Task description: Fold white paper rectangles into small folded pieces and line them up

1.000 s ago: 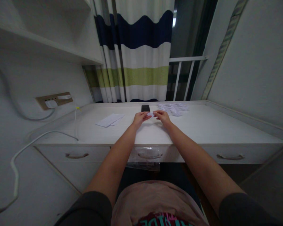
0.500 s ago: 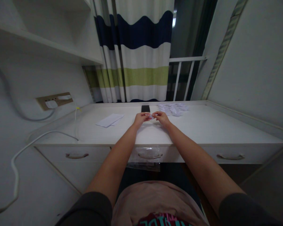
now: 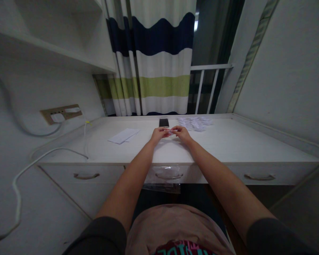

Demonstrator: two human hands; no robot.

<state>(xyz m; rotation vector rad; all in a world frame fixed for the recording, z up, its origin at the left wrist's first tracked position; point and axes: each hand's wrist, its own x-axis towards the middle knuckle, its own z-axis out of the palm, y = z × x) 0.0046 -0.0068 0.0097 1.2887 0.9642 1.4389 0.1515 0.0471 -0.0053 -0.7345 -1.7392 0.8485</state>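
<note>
Over the white desk [image 3: 228,141], my left hand [image 3: 159,134] and my right hand [image 3: 182,133] meet at the fingertips. Between them they pinch a small piece of white paper [image 3: 170,132], mostly covered by the fingers, so its shape is hard to make out. Just beyond my hands lies a dark phone [image 3: 164,123], flat on the desk. A spread of folded white paper pieces [image 3: 195,124] lies behind my right hand. To the left of my left hand rests a small stack of flat white paper sheets [image 3: 123,136].
A white cable [image 3: 55,148] runs over the desk's left side, and plugs sit in a wall socket [image 3: 61,114]. Clear plastic packaging [image 3: 167,171] hangs over the middle drawer. A striped curtain [image 3: 162,63] hangs behind the desk; a shelf [image 3: 55,53] juts out at upper left.
My fingertips have shifted slightly around the small paper piece, coming a little closer together. Everything else stays where it was.
</note>
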